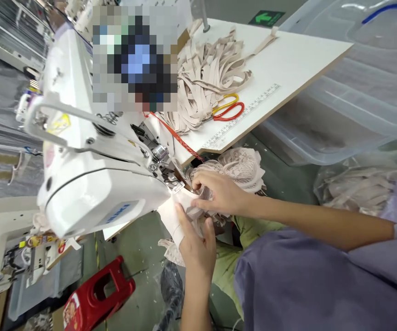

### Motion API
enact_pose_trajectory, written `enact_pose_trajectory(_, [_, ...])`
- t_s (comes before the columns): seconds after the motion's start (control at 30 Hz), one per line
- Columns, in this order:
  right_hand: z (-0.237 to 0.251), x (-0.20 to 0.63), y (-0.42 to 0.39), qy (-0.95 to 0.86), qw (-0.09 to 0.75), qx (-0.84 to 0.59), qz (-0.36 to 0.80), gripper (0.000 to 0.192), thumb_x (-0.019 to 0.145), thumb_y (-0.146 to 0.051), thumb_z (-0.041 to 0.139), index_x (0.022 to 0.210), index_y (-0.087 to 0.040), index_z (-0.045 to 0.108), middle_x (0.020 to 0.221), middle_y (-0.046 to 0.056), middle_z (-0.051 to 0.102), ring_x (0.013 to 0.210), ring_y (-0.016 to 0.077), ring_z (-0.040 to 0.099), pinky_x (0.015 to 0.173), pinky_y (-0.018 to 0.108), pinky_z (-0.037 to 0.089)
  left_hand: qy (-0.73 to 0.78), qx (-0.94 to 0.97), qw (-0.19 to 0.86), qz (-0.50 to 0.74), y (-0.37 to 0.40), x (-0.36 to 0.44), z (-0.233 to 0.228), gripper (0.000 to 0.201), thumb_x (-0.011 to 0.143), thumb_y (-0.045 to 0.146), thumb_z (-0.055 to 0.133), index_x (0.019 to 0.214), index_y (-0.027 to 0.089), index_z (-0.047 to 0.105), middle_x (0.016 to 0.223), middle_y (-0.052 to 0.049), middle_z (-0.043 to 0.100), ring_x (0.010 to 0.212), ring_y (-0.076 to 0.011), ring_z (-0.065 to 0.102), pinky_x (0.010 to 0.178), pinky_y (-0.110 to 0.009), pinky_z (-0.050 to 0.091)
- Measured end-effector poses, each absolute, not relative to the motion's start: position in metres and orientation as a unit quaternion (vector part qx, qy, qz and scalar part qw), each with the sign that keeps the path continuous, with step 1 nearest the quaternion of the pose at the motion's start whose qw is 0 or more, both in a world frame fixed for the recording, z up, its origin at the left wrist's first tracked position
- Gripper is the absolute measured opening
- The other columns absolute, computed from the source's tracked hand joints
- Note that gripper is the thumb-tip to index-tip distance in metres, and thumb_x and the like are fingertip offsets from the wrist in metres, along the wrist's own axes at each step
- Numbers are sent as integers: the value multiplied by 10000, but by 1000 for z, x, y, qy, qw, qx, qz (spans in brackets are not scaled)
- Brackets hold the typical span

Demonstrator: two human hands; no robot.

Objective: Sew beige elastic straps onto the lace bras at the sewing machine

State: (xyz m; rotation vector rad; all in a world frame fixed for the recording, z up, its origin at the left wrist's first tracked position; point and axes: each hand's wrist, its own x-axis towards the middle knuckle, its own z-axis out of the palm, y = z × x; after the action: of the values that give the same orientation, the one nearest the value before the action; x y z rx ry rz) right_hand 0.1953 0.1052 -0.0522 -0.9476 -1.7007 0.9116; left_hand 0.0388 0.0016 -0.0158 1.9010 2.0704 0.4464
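Note:
A white sewing machine [95,184] fills the left of the view, its presser foot [175,181] at centre. A pale pink lace garment piece [184,209] lies under the foot. My right hand [219,193] pinches the fabric just right of the foot. My left hand [195,241] presses flat on the fabric below it, fingers pointing toward the machine. More lace [241,165] bunches behind my right hand.
The white table [288,64] carries a heap of beige elastic strips [205,78] and red-and-yellow scissors [228,110]. Clear plastic bins [357,92] stand at right, a bag of fabric [353,191] below them. A red stool [98,294] sits on the floor.

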Motion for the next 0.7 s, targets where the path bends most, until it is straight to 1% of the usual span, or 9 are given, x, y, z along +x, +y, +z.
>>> enact_pose_trajectory(0.07, [-49,197,99,-691,461,-398,390,317,841,-457,729,926,-195,572,888,22,603,843,197,543,775,324,386,715,660,168,160,-5,46,-20,825,996,429,505,1616,127,53,990,-155,778,640,-268,749,504,-321,545])
enact_pose_trajectory(0.13, [-48,202,91,-673,432,-411,438,254,869,-420,690,906,-192,586,850,14,587,813,190,540,739,311,384,686,681,191,173,-16,58,-25,837,995,419,511,1620,156,20,1370,-240,622,1014,-310,749,710,-364,618])
enact_pose_trajectory(0.2, [-48,211,83,-639,411,-403,510,214,921,-390,614,859,-186,601,815,7,570,778,173,534,699,293,384,646,710,217,180,-29,72,-30,868,980,415,541,1623,172,12,1605,-238,345,1392,-342,503,997,-431,561])
enact_pose_trajectory(0.27, [-49,222,76,-603,413,-386,563,242,951,-377,573,820,-180,620,795,1,560,761,156,527,688,279,387,611,724,261,184,-40,83,-34,901,963,412,569,1620,148,11,1632,-241,280,1497,-347,335,1131,-485,456])
enact_pose_trajectory(0.3, [-49,228,73,-591,415,-381,577,250,951,-378,578,813,-177,632,790,-2,557,753,149,521,686,275,386,596,722,295,189,-45,86,-36,911,958,407,578,1617,136,11,1604,-254,336,1481,-346,370,1132,-495,453])
enact_pose_trajectory(0.37, [-48,240,68,-581,408,-386,589,244,940,-375,596,819,-172,655,788,-3,556,738,140,512,674,270,378,564,703,384,202,-50,88,-37,893,959,388,583,1610,144,22,1470,-242,534,1330,-315,572,1044,-466,531])
enact_pose_trajectory(0.47, [-47,251,64,-578,376,-393,609,257,921,-386,598,815,-163,670,781,4,558,718,139,509,646,270,373,527,669,470,231,-49,79,-38,764,981,343,562,1591,210,121,1155,-109,745,1008,-218,735,856,-363,603])
enact_pose_trajectory(0.6, [-44,254,60,-563,362,-385,636,237,883,-378,613,821,-160,682,778,14,591,753,154,545,674,273,405,556,663,412,288,-40,61,-35,422,998,289,524,1407,194,474,875,-33,732,821,-170,706,793,-317,576])
enact_pose_trajectory(0.7, [-41,252,58,-575,358,-379,630,194,867,-340,618,826,-162,684,796,17,622,767,158,563,691,277,422,585,660,320,346,-29,50,-26,287,989,273,535,1256,189,598,981,-68,699,899,-179,682,826,-322,561])
